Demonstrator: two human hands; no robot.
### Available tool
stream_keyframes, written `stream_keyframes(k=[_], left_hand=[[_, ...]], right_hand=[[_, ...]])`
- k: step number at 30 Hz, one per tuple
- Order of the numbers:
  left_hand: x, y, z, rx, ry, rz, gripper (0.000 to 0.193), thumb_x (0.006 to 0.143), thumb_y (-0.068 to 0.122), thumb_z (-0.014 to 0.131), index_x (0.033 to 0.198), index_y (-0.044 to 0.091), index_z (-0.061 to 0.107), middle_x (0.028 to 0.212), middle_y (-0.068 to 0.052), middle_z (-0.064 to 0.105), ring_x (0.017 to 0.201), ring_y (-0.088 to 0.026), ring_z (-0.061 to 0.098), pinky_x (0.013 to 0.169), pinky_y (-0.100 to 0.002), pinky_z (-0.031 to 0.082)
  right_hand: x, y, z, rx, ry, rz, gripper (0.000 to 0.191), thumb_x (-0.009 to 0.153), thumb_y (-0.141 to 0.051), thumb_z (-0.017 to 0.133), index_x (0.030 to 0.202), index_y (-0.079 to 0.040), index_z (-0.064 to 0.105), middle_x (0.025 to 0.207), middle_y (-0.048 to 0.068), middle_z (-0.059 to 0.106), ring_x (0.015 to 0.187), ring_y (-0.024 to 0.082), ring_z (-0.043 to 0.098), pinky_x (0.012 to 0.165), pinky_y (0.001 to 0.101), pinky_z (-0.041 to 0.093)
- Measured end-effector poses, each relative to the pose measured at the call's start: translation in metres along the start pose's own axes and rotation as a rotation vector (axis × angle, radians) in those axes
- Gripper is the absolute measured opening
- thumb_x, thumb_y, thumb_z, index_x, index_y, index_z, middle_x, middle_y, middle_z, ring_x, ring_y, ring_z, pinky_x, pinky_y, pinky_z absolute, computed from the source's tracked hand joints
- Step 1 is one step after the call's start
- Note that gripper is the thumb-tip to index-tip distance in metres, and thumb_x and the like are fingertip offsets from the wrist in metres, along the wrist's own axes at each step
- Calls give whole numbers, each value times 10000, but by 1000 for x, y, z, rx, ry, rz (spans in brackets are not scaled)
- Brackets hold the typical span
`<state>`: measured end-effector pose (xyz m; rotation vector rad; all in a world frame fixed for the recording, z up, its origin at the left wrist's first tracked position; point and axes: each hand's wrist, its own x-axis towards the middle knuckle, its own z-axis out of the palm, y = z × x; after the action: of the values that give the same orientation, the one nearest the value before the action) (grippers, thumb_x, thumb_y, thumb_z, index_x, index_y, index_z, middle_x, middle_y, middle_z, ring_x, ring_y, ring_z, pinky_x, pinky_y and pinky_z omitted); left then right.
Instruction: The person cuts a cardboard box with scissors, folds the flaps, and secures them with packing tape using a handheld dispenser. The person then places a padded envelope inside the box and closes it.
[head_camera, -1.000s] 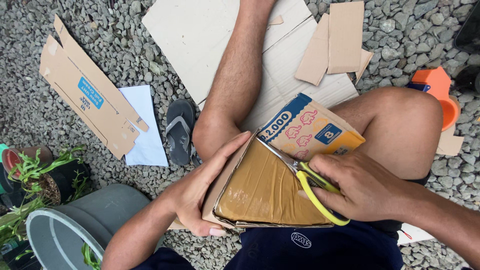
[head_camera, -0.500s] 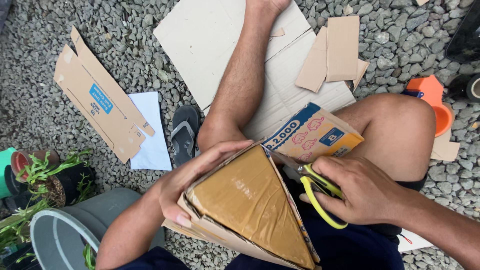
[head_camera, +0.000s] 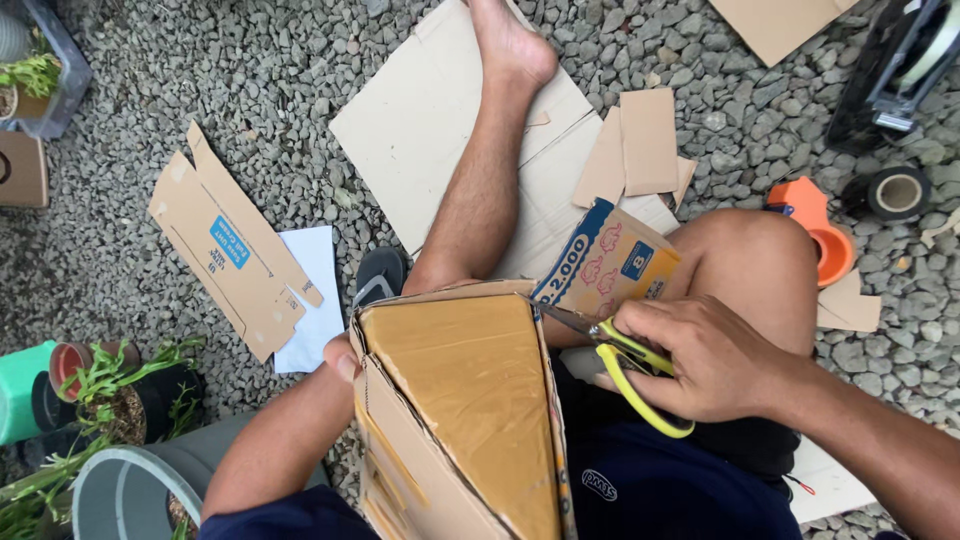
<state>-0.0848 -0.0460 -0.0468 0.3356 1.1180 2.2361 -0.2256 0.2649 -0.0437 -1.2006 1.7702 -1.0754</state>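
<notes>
Against the person's lap, the taped cardboard box (head_camera: 470, 400) is standing tilted, with the left hand (head_camera: 343, 357) gripping its far edge, fingers hidden behind it. Just right of the box, the right hand (head_camera: 715, 360) is clamping yellow-handled scissors (head_camera: 625, 365), blades touching the box's top edge.

Matt cardboard box (head_camera: 470, 400) under glossy tape; plastic-handled metal scissors (head_camera: 625, 360).

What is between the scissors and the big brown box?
Nothing visible. The yellow-handled scissors in the right hand have their blades right at the edge of the cardboard box, which the left hand steadies from the far side.
</notes>
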Motion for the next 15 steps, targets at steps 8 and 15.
stream_keyframes(k=[8,15], left_hand=[[-6,-33,-7,-45,61,-41,1135,860,608,637,1579,-171,231,1618,-255,403,1510,-303,442,1263,-393,321],[-9,-59,-22,-108,95,-87,1039,910,572,596,1566,-161,262,1595,-240,429,1492,-289,451,1250,-392,333]], right_hand=[[-13,3,-22,50,-107,-24,229,776,-248,817,882,-101,677,665,45,697,520,215,689,492,388,491],[-21,-3,-29,-58,-199,109,479,750,-498,863,858,-113,598,673,21,669,592,210,670,545,394,470]])
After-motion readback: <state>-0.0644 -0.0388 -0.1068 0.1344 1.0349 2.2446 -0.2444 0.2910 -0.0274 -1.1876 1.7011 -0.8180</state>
